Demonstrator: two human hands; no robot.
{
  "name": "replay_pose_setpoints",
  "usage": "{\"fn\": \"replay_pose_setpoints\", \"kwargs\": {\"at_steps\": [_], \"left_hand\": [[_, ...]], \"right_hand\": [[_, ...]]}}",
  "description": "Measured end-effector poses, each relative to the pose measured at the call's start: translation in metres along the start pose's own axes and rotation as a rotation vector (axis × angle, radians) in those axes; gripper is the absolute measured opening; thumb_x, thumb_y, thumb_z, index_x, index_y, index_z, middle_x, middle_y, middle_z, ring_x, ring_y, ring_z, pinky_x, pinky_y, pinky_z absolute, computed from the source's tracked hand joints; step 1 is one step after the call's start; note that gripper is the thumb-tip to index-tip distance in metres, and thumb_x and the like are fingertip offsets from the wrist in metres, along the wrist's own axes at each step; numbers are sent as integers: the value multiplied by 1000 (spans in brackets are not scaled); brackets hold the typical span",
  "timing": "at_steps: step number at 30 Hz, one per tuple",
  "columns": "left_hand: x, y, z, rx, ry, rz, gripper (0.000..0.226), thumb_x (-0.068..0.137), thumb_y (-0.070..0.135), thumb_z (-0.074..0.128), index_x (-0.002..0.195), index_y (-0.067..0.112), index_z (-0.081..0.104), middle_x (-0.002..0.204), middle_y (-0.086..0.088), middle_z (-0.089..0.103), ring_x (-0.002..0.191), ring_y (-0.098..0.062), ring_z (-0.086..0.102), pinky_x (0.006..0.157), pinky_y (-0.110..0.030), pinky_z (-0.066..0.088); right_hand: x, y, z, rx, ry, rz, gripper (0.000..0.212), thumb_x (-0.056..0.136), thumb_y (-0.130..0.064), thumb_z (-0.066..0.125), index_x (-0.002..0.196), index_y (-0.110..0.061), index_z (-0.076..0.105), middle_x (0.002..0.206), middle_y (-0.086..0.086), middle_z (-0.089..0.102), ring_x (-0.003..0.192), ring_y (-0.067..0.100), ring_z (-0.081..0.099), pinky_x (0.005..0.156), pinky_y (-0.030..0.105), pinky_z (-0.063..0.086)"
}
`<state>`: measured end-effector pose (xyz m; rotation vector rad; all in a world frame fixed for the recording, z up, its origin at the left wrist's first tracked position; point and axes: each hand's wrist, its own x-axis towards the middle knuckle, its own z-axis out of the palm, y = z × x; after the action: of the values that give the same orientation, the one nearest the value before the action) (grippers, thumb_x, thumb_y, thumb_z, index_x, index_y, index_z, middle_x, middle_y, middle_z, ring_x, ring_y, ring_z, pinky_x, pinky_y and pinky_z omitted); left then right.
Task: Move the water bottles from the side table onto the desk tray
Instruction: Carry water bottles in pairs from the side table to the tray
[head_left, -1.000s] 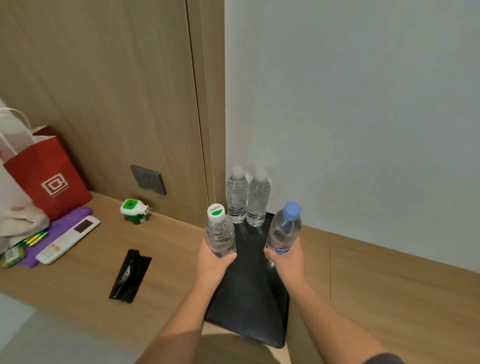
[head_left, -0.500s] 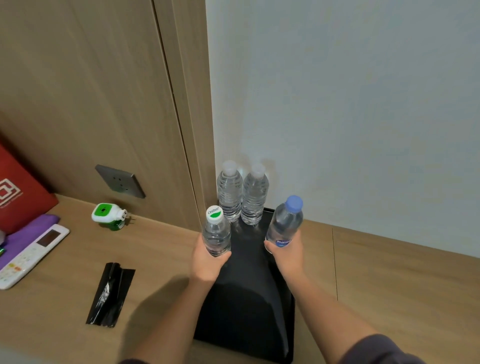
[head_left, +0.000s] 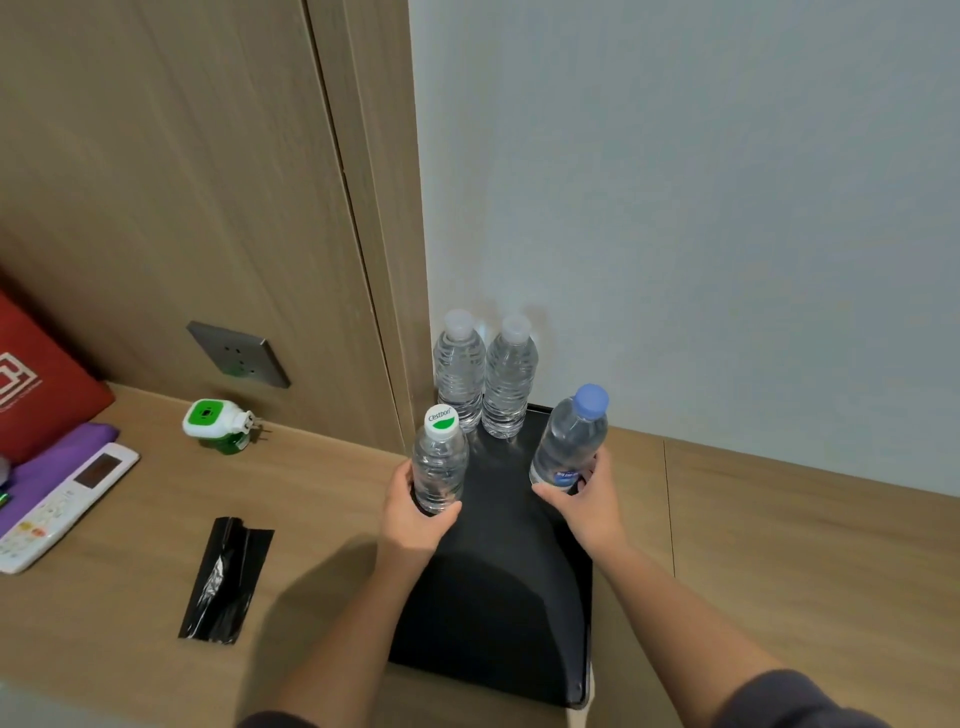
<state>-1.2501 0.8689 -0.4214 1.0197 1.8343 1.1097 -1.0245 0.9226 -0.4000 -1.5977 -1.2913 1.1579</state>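
Head | left hand (head_left: 415, 514) grips green-cap bottle (head_left: 439, 460) | right hand (head_left: 589, 501) grips blue-cap bottle (head_left: 571, 441) — bases hidden

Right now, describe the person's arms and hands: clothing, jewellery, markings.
The left hand and right hand wear no gloves, rings or watch that show. The arms are uncovered up to dark grey sleeves, the left sleeve and right sleeve, both cut off at the frame's bottom edge. No markings are visible.

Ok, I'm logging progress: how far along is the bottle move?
Done: two clear white-capped plastic bottles stand at the far end of the black tray. In hand: left hand grips the green-capped bottle, right hand the blue-capped bottle, both over the tray. Left: setting those two down.
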Motion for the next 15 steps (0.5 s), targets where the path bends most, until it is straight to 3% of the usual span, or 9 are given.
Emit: {"fn": "replay_pose_setpoints", "kwargs": {"at_steps": [2, 4, 6, 8, 11, 15], "left_hand": [[-5, -4, -5, 57, -24, -7, 81, 61, 12, 87, 132, 9, 47, 126, -8, 57, 117, -22, 56, 104, -44, 43], [-17, -3, -11, 182, -31, -5, 90, 60, 25, 88, 137, 10, 44, 132, -6, 52, 123, -19, 50, 107, -40, 39], [-32, 1, -17, 332, -6, -20, 99, 57, 39, 87, 140, 13, 40, 135, -6, 48, 128, -20, 44, 108, -36, 36], [-47, 9, -20, 533, 2, -72, 111, 55, 57, 82, 144, 14, 32, 142, -7, 40, 135, -25, 34, 110, -42, 30], [-74, 24, -19, 771, -32, -144, 125, 54, 75, 70, 150, 20, 12, 158, -6, 15, 147, -27, 5, 115, -53, 13], [-114, 41, -8, 927, -76, -116, 130, 54, 83, 61, 152, 26, -4, 161, -4, -7, 147, -28, -11, 115, -58, 5]], "right_hand": [[-9, 0, -8, -94, -34, -72, 83, 63, -10, 90, 126, -40, 45, 119, -22, 60, 111, -7, 57, 92, 10, 44], [-21, -4, -21, -256, -67, -114, 96, 64, -24, 90, 143, -29, 37, 140, -12, 49, 128, 4, 46, 107, 25, 39], [-34, -4, -33, -454, -99, -138, 110, 64, -41, 89, 152, -27, 24, 151, -6, 36, 138, 12, 34, 112, 33, 34], [-47, -4, -44, -647, -151, -136, 119, 64, -55, 83, 156, -29, 11, 160, -1, 23, 148, 21, 19, 117, 44, 27], [-71, -2, -60, -859, -209, -105, 121, 65, -72, 70, 153, -39, -6, 164, -4, -1, 151, 26, -7, 117, 59, 12], [-108, 4, -90, -1088, -200, -177, 118, 66, -82, 57, 150, -42, -14, 164, -2, -9, 150, 31, -12, 112, 68, 10]]}}
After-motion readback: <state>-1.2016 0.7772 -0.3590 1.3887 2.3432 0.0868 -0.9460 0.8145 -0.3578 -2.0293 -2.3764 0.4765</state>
